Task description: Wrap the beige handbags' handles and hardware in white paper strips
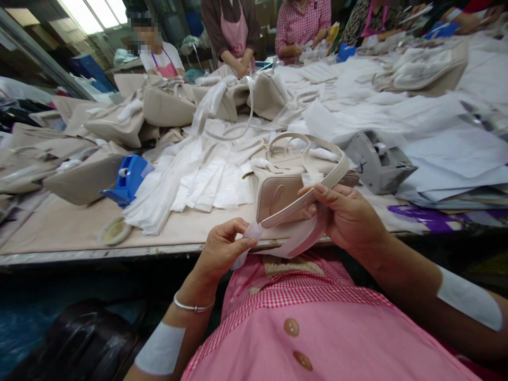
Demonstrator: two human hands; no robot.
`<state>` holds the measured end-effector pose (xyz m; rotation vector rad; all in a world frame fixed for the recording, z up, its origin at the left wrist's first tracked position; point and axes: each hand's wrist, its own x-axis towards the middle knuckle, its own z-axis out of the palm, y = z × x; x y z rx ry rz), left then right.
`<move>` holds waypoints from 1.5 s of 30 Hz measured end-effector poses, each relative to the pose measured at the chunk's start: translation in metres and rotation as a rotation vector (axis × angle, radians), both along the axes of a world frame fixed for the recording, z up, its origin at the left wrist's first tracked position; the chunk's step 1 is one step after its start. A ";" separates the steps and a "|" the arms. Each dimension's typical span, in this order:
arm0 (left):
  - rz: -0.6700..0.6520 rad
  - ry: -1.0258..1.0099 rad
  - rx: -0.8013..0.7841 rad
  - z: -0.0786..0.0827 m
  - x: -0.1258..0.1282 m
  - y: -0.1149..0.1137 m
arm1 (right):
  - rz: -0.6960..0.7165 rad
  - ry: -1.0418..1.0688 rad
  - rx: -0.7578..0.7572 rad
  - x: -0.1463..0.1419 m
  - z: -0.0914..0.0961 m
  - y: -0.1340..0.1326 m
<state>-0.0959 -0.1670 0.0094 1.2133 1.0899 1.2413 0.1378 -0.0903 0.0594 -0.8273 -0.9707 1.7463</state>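
1. Step in hand (judged): the translucent strip (296,247) is being managed along the beige strap (291,207), near the strap's rounded end.
2. Left hand (226,244): thumb and forefinger pinch one end of the strip, just beside the strap's tip. Whether these fingers also touch the strap cannot be told.
3. Right hand (351,216): thumb and fingers are closed on the strap; the strip's other end runs up beneath this grip.
4. Location: strap and strip are held over the front edge of the bench (71,225), before a beige handbag (268,193) that sits upright on it.
5. Next move (judged): it calls for a steady right-hand grip and light left-hand tension, so that the strip lies flat without creasing or tearing.
6. Materials: the strap is flat, smooth and leather-like, curving into a loop. The strip is thin, limp and sagging. The handbag is boxy, with an oval outline on its near panel.
7. Adjacent items: fanned white strips (206,185), a blue tape dispenser (133,180) and a grey tape dispenser (371,164), both angular and seemingly hard plastic.
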 end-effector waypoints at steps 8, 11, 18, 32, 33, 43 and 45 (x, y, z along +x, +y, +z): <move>0.037 0.061 0.018 0.005 0.004 0.002 | 0.011 0.026 -0.011 -0.005 0.000 0.002; 0.040 0.043 0.000 0.005 0.004 0.001 | 0.001 0.019 -0.013 -0.006 -0.001 0.003; 0.038 0.114 -0.058 0.002 0.001 0.000 | 0.000 0.038 -0.005 -0.006 -0.002 0.004; 0.036 0.119 -0.245 0.019 0.015 -0.003 | 0.021 -0.365 0.506 -0.016 -0.022 -0.016; 0.041 0.103 -0.264 0.021 0.020 -0.004 | 0.037 -0.397 0.587 -0.018 -0.027 -0.020; 0.092 -0.059 -0.122 0.028 0.058 -0.009 | 0.281 -0.366 0.612 -0.016 -0.053 -0.035; 0.042 -0.109 -0.199 0.026 0.057 -0.007 | 0.314 -0.350 0.580 -0.015 -0.052 -0.035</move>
